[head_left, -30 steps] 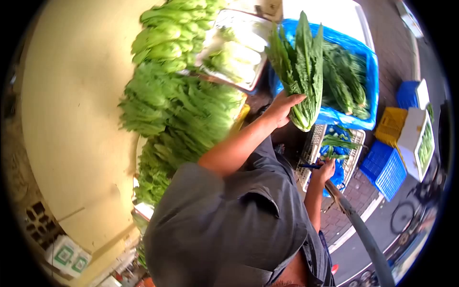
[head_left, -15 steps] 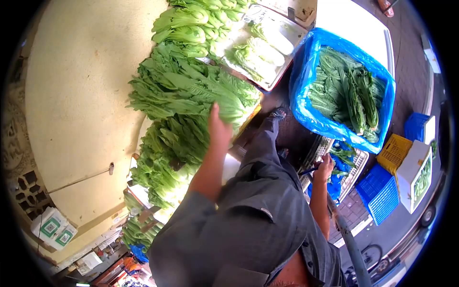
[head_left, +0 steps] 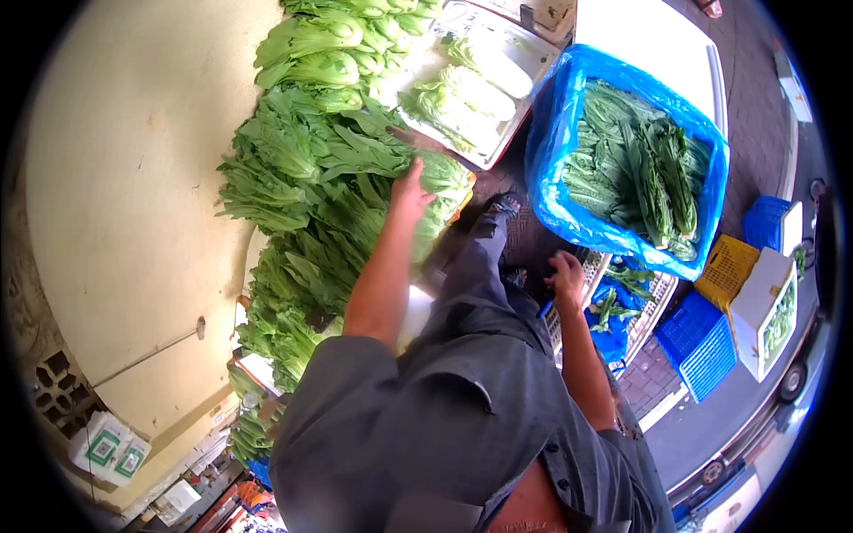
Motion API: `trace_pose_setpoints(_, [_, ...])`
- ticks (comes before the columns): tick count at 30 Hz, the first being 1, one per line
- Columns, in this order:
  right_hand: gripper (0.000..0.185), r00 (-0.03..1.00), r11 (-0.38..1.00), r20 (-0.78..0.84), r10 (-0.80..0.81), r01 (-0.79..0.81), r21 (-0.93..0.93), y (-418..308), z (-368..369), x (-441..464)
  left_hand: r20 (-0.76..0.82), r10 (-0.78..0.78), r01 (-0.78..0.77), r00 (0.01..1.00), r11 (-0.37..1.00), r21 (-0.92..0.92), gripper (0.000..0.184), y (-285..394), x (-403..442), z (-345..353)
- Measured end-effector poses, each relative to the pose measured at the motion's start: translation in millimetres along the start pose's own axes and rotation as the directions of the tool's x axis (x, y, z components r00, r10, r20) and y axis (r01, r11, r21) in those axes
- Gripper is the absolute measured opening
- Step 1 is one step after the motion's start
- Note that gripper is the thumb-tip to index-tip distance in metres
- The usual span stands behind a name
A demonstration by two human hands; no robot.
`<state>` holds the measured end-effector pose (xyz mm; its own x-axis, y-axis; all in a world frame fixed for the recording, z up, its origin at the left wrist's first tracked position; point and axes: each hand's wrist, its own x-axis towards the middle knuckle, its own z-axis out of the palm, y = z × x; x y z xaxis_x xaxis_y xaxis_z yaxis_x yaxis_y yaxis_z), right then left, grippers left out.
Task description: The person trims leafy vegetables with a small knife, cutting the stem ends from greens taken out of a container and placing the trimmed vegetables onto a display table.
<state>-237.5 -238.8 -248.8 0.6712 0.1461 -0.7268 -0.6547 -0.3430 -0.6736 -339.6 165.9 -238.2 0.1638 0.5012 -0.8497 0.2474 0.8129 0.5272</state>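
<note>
My left hand [head_left: 411, 191] rests on a pile of long-leaf lettuce [head_left: 355, 160], its fingers apart against the leaves near the pale stem ends. Darker leafy greens [head_left: 324, 226] lie just below that pile. Over by the large blue-lined box, my right hand [head_left: 565, 277] hangs with its fingers curled. A small dark blue strip [head_left: 544, 308] shows just below it; whether the hand grips this is unclear. Nearby, a white crate [head_left: 657, 306] with blue plastic [head_left: 609, 342] holds loose green leaves.
Pale green heads [head_left: 329, 40] are stacked at the top, beside a white tray [head_left: 480, 147] of cabbages. The blue-lined box [head_left: 555, 213] holds dark leafy bunches. Blue baskets [head_left: 697, 333] and a yellow basket [head_left: 729, 266] stand by the road. A wall [head_left: 124, 178] borders the left.
My left hand has shifted slightly and its fingers have spread on the lettuce. My right hand has moved up and left, away from the crate. The camera view has shifted.
</note>
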Motion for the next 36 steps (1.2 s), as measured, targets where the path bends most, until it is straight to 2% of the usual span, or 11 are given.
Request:
trace_pose_setpoints(2, [0.041, 0.99, 0.999, 0.136, 0.02, -0.014, -0.049, -24.1, 42.8, -1.1, -0.046, -0.022, 0.022, 0.999, 1.0, -0.013, 0.089, 1.8, -1.1, -0.1])
trace_pose_setpoints(5, [0.042, 0.941, 0.991, 0.336, -0.047, 0.087, -0.105, -55.5, 102.7, 10.9, 0.177, 0.026, -0.001, 0.984, 0.99, -0.143, 0.082, -3.0, -0.2, -8.4])
trace_pose_setpoints(8, [0.041, 0.906, 0.997, 0.417, -0.068, 0.075, 0.001, -72.3, 164.5, 42.1, 0.253, 0.203, -0.255, 0.946, 0.947, 0.195, 0.079, -27.6, 35.7, -33.5])
trace_pose_setpoints(12, [0.035, 0.879, 0.997, 0.476, -0.029, -0.007, 0.073, -66.6, 232.5, 78.3, 0.205, 0.302, -0.357, 0.931, 0.87, 0.339, 0.086, -32.0, 40.2, -43.7])
trace_pose_setpoints(14, [0.033, 0.875, 0.999, 0.485, 0.011, 0.008, -0.037, -48.5, 254.6, 95.2, 0.165, 0.278, -0.312, 0.947, 0.916, 0.251, 0.088, -28.0, 24.9, -36.2])
trace_pose_setpoints(17, [0.043, 0.915, 0.999, 0.404, -0.004, 0.019, -0.033, -42.8, 258.5, 84.1, 0.02, 0.073, -0.073, 0.997, 0.997, -0.02, 0.09, -2.7, -24.5, -6.2])
trace_pose_setpoints(25, [0.035, 0.904, 0.943, 0.373, -0.207, 0.286, -0.17, -19.3, 253.4, 99.5, -0.123, 0.172, -0.123, 0.977, 0.936, 0.33, 0.09, -6.0, -35.0, 5.1])
trace_pose_setpoints(26, [0.035, 0.906, 0.976, 0.414, -0.086, 0.16, -0.146, -25.1, 252.2, 105.8, -0.142, 0.185, -0.114, 0.972, 0.907, 0.405, 0.092, 1.3, -29.3, 8.6])
trace_pose_setpoints(29, [0.033, 0.864, 0.938, 0.49, -0.116, 0.257, -0.231, -17.3, 246.6, 113.0, -0.074, 0.221, -0.185, 0.972, 0.925, 0.331, 0.097, -7.7, -30.7, 6.9])
trace_pose_setpoints(34, [0.039, 0.908, 0.958, 0.414, 0.067, 0.058, -0.281, -51.2, 224.1, 85.1, -0.11, 0.206, -0.142, 0.972, 0.894, 0.425, 0.092, 1.0, -16.7, 0.8])
trace_pose_setpoints(36, [0.036, 0.828, 0.733, 0.503, -0.25, 0.501, -0.46, -19.5, 209.1, 98.9, -0.104, 0.217, -0.162, 0.971, 0.908, 0.386, 0.095, -0.3, -7.1, 6.8])
